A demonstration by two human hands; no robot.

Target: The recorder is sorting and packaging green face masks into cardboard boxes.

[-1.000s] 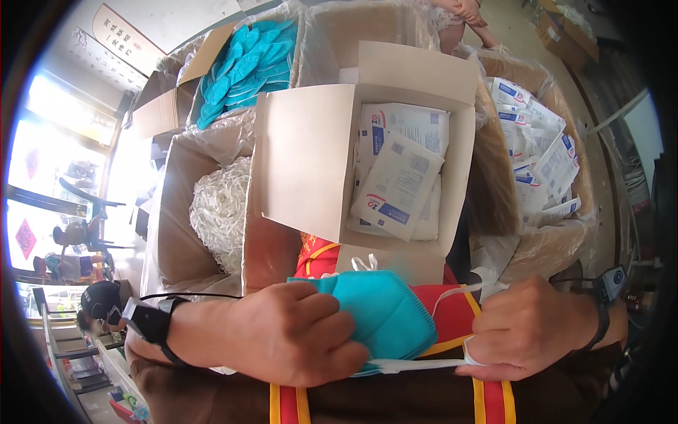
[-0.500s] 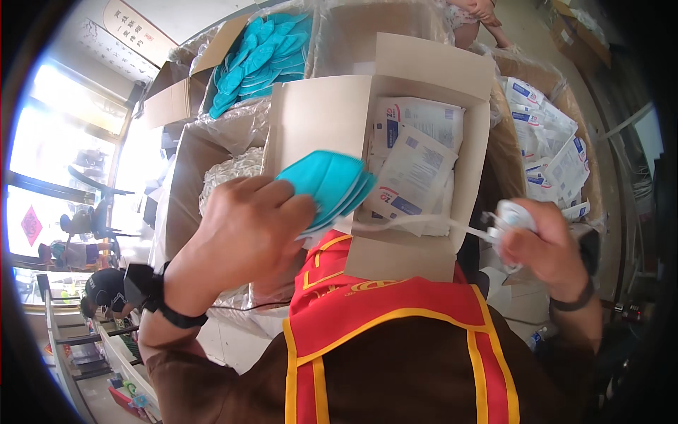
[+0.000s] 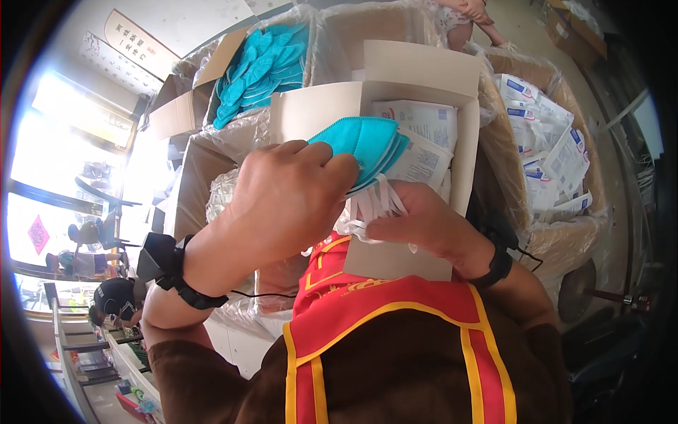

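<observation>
While the left hand pinched the teal mask stack, fingers closed, head view had it above the carton's near side, up-right of those fingers, long axis slanting up-right. Right hand, farther from the stack's body, sat lower right, fingers curled round white straps.

The teal masks look matt and cloth-like, the box smooth cardboard, the liner glossy plastic.
</observation>
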